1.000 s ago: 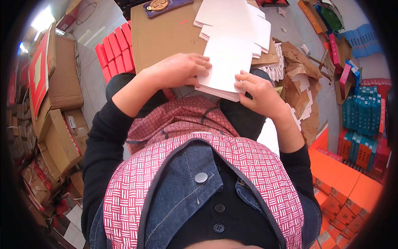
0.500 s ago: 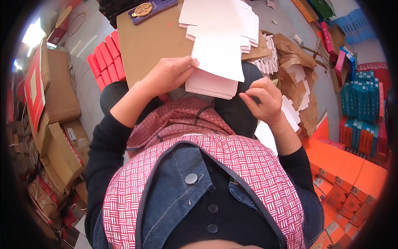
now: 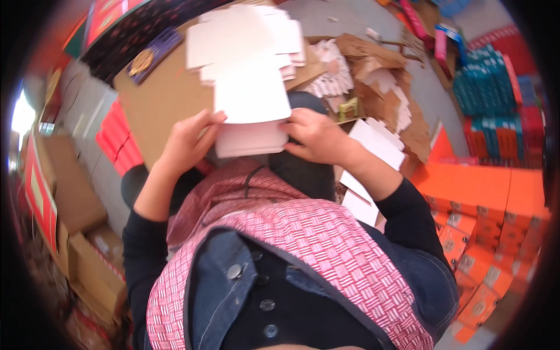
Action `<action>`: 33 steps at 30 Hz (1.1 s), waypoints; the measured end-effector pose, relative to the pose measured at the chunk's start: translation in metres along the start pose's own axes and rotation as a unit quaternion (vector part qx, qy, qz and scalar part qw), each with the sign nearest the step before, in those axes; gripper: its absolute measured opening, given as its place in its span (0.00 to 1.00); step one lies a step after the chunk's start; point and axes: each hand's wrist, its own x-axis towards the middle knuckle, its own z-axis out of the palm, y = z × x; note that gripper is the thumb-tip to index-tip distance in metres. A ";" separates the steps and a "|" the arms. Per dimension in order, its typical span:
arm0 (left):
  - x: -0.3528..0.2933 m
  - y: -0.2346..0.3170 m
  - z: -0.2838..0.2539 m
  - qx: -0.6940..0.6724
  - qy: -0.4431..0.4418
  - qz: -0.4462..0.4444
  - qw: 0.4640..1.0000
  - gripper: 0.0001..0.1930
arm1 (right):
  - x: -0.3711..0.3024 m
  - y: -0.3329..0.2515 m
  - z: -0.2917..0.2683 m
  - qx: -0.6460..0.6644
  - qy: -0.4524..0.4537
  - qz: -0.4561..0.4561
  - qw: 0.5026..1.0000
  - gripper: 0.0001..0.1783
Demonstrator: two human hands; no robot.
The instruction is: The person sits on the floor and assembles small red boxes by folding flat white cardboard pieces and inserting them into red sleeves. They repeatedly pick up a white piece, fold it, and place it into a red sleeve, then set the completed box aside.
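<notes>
Seen from above, slightly blurred: white blank (image 3: pixel 252 90) on top of a stepped stack (image 3: pixel 251 146) at the near edge of the bench (image 3: pixel 157 99), near end raised a little off the layers below. Just changed: right hand (image 3: pixel 319 135) back from the air beside the stack to the blank's right near corner, opposite the left hand (image 3: pixel 189 137) at the left one; whole view swung round as well. Probably meaning control from both sides now. For the grip, fingertips at the edges on both sides, but too blurred to tell whether pinched together or only touching.

Also on the bench, well apart from both hands, a gold disc (image 3: pixel 142 61) on a purple case (image 3: pixel 167 42). At left, red boxes (image 3: pixel 116 137). At right, folded white pieces (image 3: pixel 335 73), crumpled paper (image 3: pixel 373 58), and loose cards (image 3: pixel 382 147) beside the right forearm. Farther right, orange boxes (image 3: pixel 466 186) and teal boxes (image 3: pixel 487 81). Possibly in the way: knees (image 3: pixel 133 185) close to the stack's near end.
</notes>
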 end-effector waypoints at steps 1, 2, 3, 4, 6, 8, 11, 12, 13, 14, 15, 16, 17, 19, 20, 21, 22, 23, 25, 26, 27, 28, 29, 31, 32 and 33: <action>0.000 0.002 0.000 -0.007 -0.001 0.001 1.000 0.07 | 0.001 -0.002 0.002 -0.014 0.003 0.002 1.000 0.19; 0.001 0.003 0.001 0.002 -0.004 0.012 1.000 0.06 | 0.002 -0.006 0.006 -0.023 0.007 0.002 1.000 0.19; 0.003 0.004 0.003 0.011 -0.007 0.023 1.000 0.06 | 0.002 -0.009 0.009 -0.066 0.010 0.002 0.998 0.17; 0.002 0.004 0.002 0.025 -0.005 0.028 0.999 0.06 | 0.004 -0.012 0.015 -0.103 0.013 -0.005 0.995 0.15; 0.002 0.004 0.004 0.031 -0.011 0.040 0.999 0.07 | 0.005 -0.015 0.024 -0.159 0.027 -0.016 0.987 0.14; 0.002 0.004 0.004 0.032 -0.013 0.043 0.998 0.07 | 0.006 -0.022 0.031 -0.241 0.016 -0.023 0.970 0.14; 0.002 0.006 0.002 0.028 -0.014 0.042 0.999 0.07 | 0.006 -0.020 0.034 -0.241 0.049 -0.044 0.968 0.15; 0.003 0.008 0.002 0.032 -0.016 0.042 0.998 0.08 | 0.006 -0.020 0.035 -0.246 0.051 -0.057 0.966 0.15; 0.002 0.008 0.001 0.034 -0.016 0.041 0.998 0.08 | 0.006 -0.021 0.036 -0.260 0.058 -0.061 0.962 0.14; 0.001 0.007 0.001 0.036 -0.016 0.049 0.998 0.08 | 0.006 -0.023 0.037 -0.273 0.065 -0.066 0.958 0.13; 0.002 0.003 0.001 0.038 -0.016 0.055 0.998 0.08 | 0.006 -0.025 0.038 -0.285 0.071 -0.071 0.953 0.11; 0.000 0.001 0.000 0.044 -0.014 0.057 0.997 0.08 | 0.006 -0.025 0.036 -0.271 0.048 -0.059 0.960 0.10; -0.002 0.000 -0.002 0.044 -0.024 0.051 0.997 0.09 | 0.006 -0.024 0.033 -0.252 0.025 -0.050 0.966 0.08; -0.001 0.000 -0.002 0.046 -0.045 0.031 0.997 0.09 | 0.005 -0.018 0.026 -0.217 0.010 -0.052 0.975 0.05; 0.001 0.004 -0.003 0.053 -0.041 0.026 0.997 0.09 | 0.006 -0.015 0.024 -0.198 0.020 -0.065 0.978 0.05; 0.002 0.004 -0.005 0.045 -0.052 0.038 0.997 0.09 | 0.006 -0.013 0.020 -0.152 0.039 -0.060 0.986 0.06; 0.002 0.004 -0.007 0.038 -0.062 0.053 0.996 0.11 | 0.008 -0.010 0.015 -0.109 0.057 -0.055 0.991 0.07; 0.002 0.008 -0.009 0.078 -0.059 0.075 0.992 0.12 | 0.010 -0.009 0.012 -0.096 0.086 -0.037 0.991 0.10; 0.004 0.016 -0.010 0.153 -0.059 0.124 0.979 0.16 | 0.009 -0.008 0.011 -0.092 0.088 -0.052 0.991 0.09; 0.006 0.018 -0.008 0.171 -0.056 0.140 0.974 0.17 | 0.008 -0.008 0.013 -0.086 0.096 -0.047 0.991 0.09; 0.007 0.019 -0.006 0.188 -0.054 0.157 0.968 0.19 | 0.008 -0.009 0.013 -0.084 0.100 -0.045 0.990 0.09; 0.008 0.020 -0.002 0.204 -0.051 0.175 0.962 0.20 | 0.008 -0.010 0.012 -0.084 0.104 -0.044 0.990 0.09; 0.006 0.019 0.004 0.230 -0.022 0.177 0.957 0.19 | 0.009 -0.010 0.011 -0.085 0.108 -0.042 0.990 0.09; 0.006 0.017 0.007 0.252 0.007 0.175 0.952 0.19 | 0.012 -0.013 0.006 -0.079 0.140 -0.058 0.985 0.09; 0.007 0.017 0.007 0.263 0.022 0.176 0.948 0.20 | 0.013 -0.013 0.004 -0.076 0.156 -0.065 0.983 0.09; 0.009 0.016 0.007 0.277 0.042 0.188 0.941 0.19 | 0.013 -0.013 0.002 -0.077 0.163 -0.062 0.982 0.09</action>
